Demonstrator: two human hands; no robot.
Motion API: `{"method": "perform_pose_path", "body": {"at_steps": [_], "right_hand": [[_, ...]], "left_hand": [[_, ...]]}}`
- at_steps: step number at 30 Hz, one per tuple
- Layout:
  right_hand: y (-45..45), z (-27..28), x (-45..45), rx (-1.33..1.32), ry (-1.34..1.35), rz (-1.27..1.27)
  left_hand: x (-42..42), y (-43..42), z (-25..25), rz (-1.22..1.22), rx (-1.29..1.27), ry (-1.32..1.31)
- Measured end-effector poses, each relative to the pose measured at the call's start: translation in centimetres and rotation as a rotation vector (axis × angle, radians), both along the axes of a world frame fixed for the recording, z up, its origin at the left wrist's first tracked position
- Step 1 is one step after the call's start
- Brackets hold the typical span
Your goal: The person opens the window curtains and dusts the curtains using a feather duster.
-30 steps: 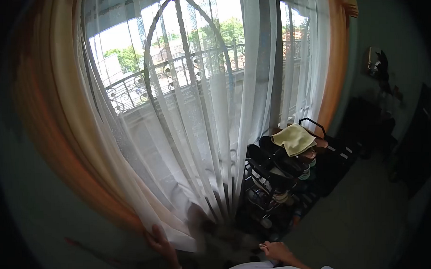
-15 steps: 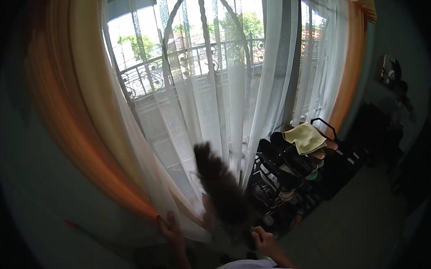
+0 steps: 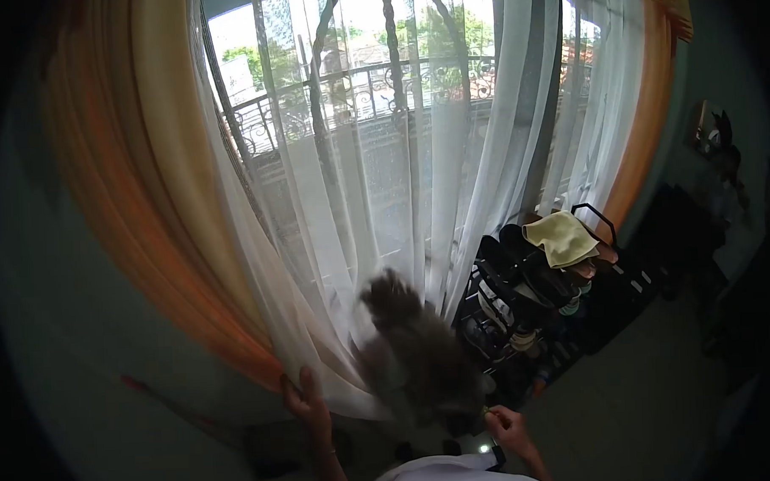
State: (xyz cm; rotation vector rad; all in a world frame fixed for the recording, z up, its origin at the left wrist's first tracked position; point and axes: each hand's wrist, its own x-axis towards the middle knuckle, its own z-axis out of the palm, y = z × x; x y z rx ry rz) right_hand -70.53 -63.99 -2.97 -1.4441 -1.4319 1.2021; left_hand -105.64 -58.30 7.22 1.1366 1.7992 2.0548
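Note:
My right hand (image 3: 509,429), at the lower middle, is closed around the handle end of a fluffy grey-brown feather duster (image 3: 427,353). The duster is smeared by motion and tilts up and left, its tip against or just in front of the white sheer curtain (image 3: 385,232). Over at the lower left, my left hand (image 3: 307,402) grips the lower part of the curtains, where the orange curtain (image 3: 223,331) meets the sheer one. Folds of cloth partly hide its fingers.
Right of the sheer curtain stands a dark shoe rack (image 3: 523,308) with several shoes and a yellow cloth (image 3: 561,238) on top. Behind the curtain are a window and a wrought-iron railing (image 3: 371,84). A thin reddish stick (image 3: 166,405) leans at the lower left.
The duster and my right hand have moved to the right, and the duster's tip sits slightly lower. My left hand keeps its hold on the curtain. The view has shifted a little.

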Motion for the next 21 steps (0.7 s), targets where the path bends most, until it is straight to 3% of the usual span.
{"method": "perform_pose_path", "body": {"at_steps": [1,3,7,10,11,13,17,21], "right_hand": [[0.3,0.9,-0.9,-0.002,-0.001,-0.001],[1.7,4.7,-3.9,0.054,0.398,0.030],[3.9,5.5,-9.1,0.160,0.493,0.060],[4.0,5.8,-10.4,0.180,0.008,0.129],[3.8,4.8,-10.1,0.182,0.006,0.127],[2.6,-0.1,-9.0,-0.141,-0.396,0.255],[-0.6,-8.1,-5.3,-0.325,-0.758,0.315],[-1.3,-5.5,-3.0,-0.299,-0.618,0.322]], "left_hand": [[0.1,0.1,-0.2,-0.013,0.018,-0.019],[0.7,0.1,-0.2,-0.039,0.028,-0.051],[1.4,0.4,-0.1,-0.062,0.064,-0.044],[1.2,0.5,-0.5,-0.024,0.085,0.067],[1.2,0.5,-0.3,-0.026,0.087,0.065],[1.4,0.2,0.1,-0.034,0.065,0.011],[0.7,0.1,-0.3,0.001,0.080,0.059],[0.1,-0.1,-0.7,0.035,0.062,0.066]]}}
